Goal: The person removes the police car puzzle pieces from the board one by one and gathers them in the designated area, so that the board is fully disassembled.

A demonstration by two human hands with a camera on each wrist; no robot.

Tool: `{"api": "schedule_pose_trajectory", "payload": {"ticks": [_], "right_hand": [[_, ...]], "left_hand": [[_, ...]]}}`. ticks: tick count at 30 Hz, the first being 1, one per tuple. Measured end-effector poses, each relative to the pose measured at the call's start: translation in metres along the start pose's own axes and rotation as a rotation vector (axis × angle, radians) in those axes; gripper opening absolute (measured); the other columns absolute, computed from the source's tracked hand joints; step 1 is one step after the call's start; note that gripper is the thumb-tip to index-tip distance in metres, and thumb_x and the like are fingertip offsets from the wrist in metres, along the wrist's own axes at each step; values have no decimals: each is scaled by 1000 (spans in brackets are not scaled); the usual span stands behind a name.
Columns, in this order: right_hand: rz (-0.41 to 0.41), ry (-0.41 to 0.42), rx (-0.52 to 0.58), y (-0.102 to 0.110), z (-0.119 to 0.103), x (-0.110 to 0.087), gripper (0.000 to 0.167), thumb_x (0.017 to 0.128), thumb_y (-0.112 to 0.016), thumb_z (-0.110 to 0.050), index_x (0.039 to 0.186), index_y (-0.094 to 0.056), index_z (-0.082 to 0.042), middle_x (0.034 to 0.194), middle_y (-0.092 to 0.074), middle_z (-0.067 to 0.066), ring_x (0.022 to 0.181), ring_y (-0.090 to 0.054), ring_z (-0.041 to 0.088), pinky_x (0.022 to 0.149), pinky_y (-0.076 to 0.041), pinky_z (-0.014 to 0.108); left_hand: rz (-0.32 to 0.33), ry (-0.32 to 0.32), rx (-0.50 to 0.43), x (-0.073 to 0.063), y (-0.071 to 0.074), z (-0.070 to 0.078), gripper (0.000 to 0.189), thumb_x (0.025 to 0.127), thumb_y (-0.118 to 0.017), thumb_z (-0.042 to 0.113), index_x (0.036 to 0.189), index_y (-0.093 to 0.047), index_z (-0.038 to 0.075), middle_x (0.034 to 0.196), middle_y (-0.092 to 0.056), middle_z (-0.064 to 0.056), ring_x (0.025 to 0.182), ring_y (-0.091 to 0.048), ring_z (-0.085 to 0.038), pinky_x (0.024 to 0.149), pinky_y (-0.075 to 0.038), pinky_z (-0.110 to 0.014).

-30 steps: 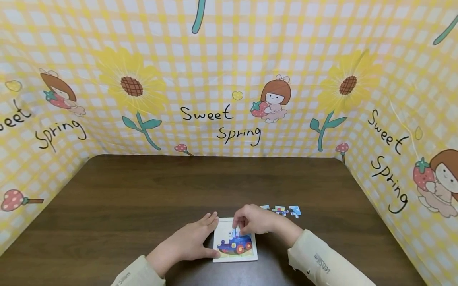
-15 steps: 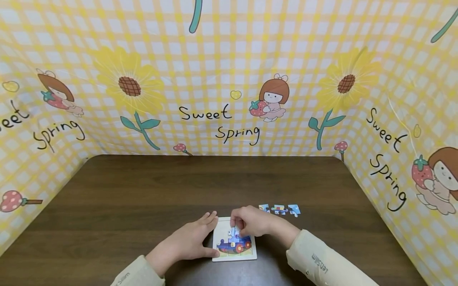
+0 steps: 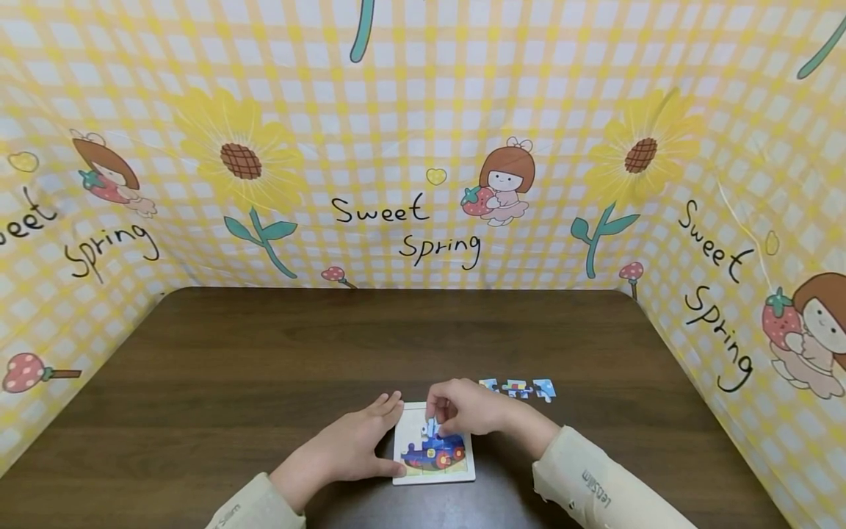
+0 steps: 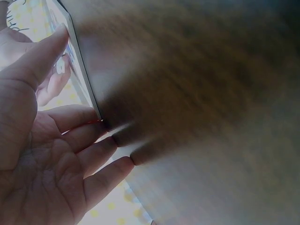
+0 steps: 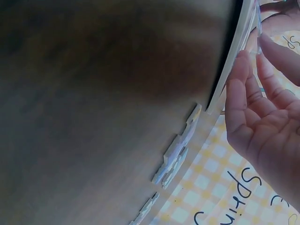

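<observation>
A white-framed jigsaw puzzle tray (image 3: 432,480) lies near the table's front, its picture a blue train with red wheels. My left hand (image 3: 350,444) is at the tray's left side, thumb on the lower left corner and fingers fairly straight; in the left wrist view the fingertips touch the table beside the rim. Over the upper middle of the picture, my right hand (image 3: 469,406) pinches a light-blue puzzle piece (image 3: 432,427) between thumb and fingers. The right fingers partly hide that piece and the tray's upper right. Whether the piece touches the tray, I cannot tell.
Several loose puzzle pieces (image 3: 517,388) lie on the dark wooden table (image 3: 330,338), behind and to the right of the tray. A yellow checked cloth (image 3: 396,132) with printed flowers hangs around the table's back and sides.
The pinched piece was lowered over the blue train half a second ago and is now a little farther back, showing more of the train. My left hand has stayed in place.
</observation>
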State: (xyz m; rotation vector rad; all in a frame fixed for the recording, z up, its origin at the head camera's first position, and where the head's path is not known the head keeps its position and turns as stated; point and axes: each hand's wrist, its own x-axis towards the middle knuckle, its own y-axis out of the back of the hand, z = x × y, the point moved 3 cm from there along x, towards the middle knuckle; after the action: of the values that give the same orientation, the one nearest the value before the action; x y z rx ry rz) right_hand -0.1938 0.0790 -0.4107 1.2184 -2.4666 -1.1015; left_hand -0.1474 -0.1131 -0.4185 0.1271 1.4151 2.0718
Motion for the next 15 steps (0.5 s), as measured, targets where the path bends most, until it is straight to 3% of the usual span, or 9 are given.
{"api": "schedule_pose_trajectory", "payload": {"ticks": [15], "right_hand": [[-15,32,140,-1,2,-1,13,87,-70,5,95,-62,-2,76,-66,6,65,-54,5,66,-48,17]], "left_hand": [[8,3,3,-1,0,1,95,82,-75,54,151,-39,-1,162,-30,-17,151,-28,-34,114,-36,-54]]}}
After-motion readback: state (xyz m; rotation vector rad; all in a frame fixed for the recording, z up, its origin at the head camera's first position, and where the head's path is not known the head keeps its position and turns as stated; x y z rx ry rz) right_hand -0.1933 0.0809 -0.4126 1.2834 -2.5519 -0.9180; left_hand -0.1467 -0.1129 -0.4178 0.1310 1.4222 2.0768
